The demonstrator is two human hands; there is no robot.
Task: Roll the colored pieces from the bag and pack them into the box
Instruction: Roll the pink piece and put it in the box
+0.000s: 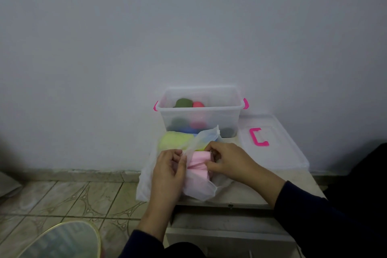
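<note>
A thin white plastic bag [146, 182] lies on a small white table [293, 182]. A pink piece [199, 163] sits in the bag's mouth. My left hand [167, 172] pinches the bag's edge on the left of the pink piece. My right hand [228, 159] grips the pink piece's right end. A yellow-green piece [173, 139] shows through the bag behind my hands. Behind the bag stands a clear plastic box [199, 111] with pink clips, holding a dark green roll [183, 103], a red-pink roll [198, 104] and others lower down.
The box's clear lid [278, 153] with a pink handle [258, 137] lies flat at the right of the table. A grey wall rises close behind. Tiled floor lies to the left, with a round glass-topped object [62, 241] at the bottom left.
</note>
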